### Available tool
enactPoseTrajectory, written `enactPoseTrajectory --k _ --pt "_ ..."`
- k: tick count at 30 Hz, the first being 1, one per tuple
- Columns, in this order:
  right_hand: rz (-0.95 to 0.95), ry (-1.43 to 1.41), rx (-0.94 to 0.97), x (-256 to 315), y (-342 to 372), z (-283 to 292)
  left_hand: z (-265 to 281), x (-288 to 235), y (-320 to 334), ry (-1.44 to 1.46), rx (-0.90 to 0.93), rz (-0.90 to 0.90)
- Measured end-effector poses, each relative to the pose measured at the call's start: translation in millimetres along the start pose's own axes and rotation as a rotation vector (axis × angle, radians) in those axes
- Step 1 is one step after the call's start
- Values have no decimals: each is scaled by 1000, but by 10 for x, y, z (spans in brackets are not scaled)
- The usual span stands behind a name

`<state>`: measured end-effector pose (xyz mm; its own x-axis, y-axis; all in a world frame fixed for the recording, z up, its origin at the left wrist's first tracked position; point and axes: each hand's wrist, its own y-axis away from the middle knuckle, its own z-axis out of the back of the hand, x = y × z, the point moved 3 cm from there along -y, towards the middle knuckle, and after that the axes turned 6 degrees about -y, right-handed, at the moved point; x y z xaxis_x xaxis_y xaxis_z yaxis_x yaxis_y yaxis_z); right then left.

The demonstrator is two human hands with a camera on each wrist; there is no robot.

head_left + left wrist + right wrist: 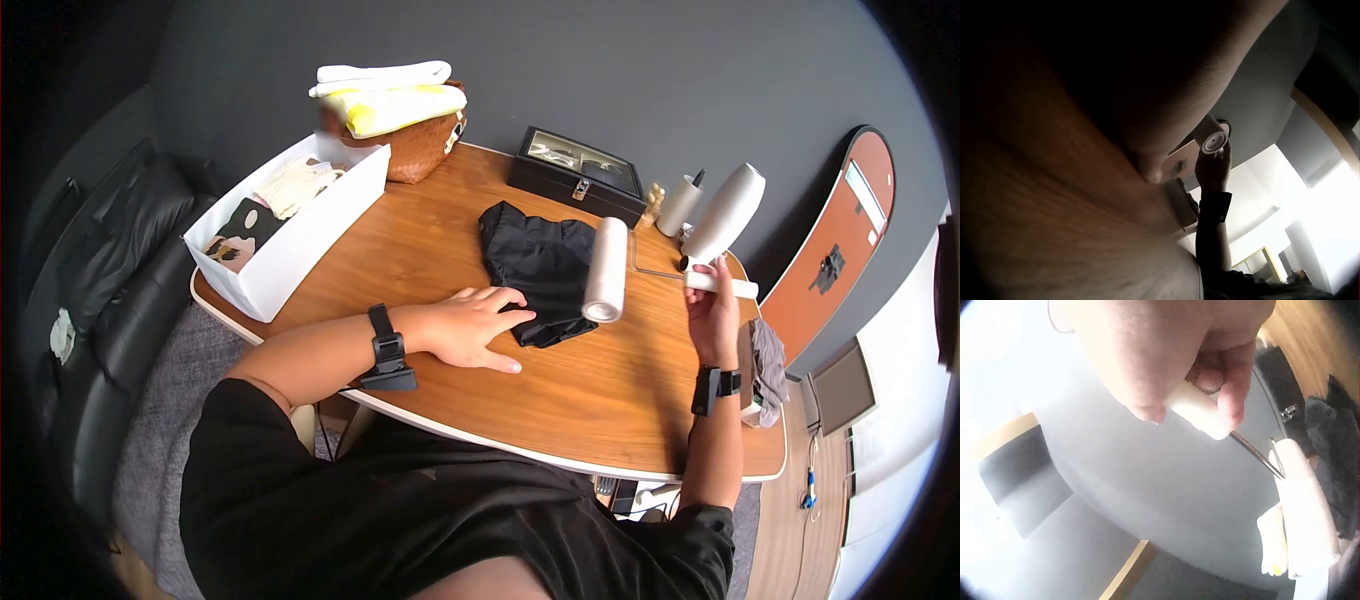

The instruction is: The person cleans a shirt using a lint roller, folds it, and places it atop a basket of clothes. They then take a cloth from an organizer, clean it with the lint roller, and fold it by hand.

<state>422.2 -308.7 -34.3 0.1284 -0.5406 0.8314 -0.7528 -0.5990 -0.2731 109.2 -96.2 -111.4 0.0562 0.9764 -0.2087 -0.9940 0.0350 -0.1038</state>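
Observation:
My right hand [711, 315] grips the white handle of a lint roller [606, 270] and holds it raised over the table's right half. In the right wrist view the fingers curl round the handle [1200, 412], and a thin metal rod runs from it to the roller's white cylinder. A piece of black fabric [540, 265] lies bunched on the wooden table. My left hand [465, 328] rests at the fabric's near left edge, palm down, fingers spread, fingertips touching the cloth. The left wrist view is dark, showing mostly tabletop and the hand's underside.
A white box [320, 235] of folded clothes stands at left. Behind it, a brown bag [415, 150] carries folded towels [400, 108]. A black glass-topped case [580, 175] stands at the back, a white rounded appliance [728, 212] at right. A box with grey cloth [768, 370] sits at the right edge.

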Motion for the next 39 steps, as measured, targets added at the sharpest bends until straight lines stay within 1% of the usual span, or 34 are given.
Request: enactPoseTrajectory --k 2,3,5,7,10,13,16,19,23,27,31,33,35,37,39 --pt "-62 41 41 -202 85 -156 42 -22 10 4 35 62" --pt "-97 76 75 -309 96 -170 37 -20 7 0 39 59" --pt "-266 182 142 -520 61 -90 20 -14 1 -7 16 59" --pt "-303 183 137 -603 1 19 37 -18 8 -12 12 56" --pt "-358 231 55 -571 -96 244 32 -8 10 -9 1 43" --pt "-342 192 51 -511 -217 526 39 -4 11 -8 -6 29" --pt "-310 188 66 -457 -237 591 41 -9 10 -10 0 35" --pt "-284 207 94 -413 -145 395 60 -30 2 -3 15 45" --pt "-327 264 165 -600 57 -2 37 -1 -8 -9 20 43" --pt "-348 207 193 -760 135 -123 21 13 -13 -37 34 47" --pt "-303 279 108 -695 33 23 5 17 -10 -20 20 32" --pt "-298 281 88 -713 -80 259 12 13 -10 -12 9 30" --pt "-233 237 0 -691 -178 461 27 3 -6 4 15 18" --pt "-244 241 -23 -667 -259 589 12 14 -3 2 8 16" --pt "-276 219 -94 -656 -288 706 -2 20 0 1 2 13"
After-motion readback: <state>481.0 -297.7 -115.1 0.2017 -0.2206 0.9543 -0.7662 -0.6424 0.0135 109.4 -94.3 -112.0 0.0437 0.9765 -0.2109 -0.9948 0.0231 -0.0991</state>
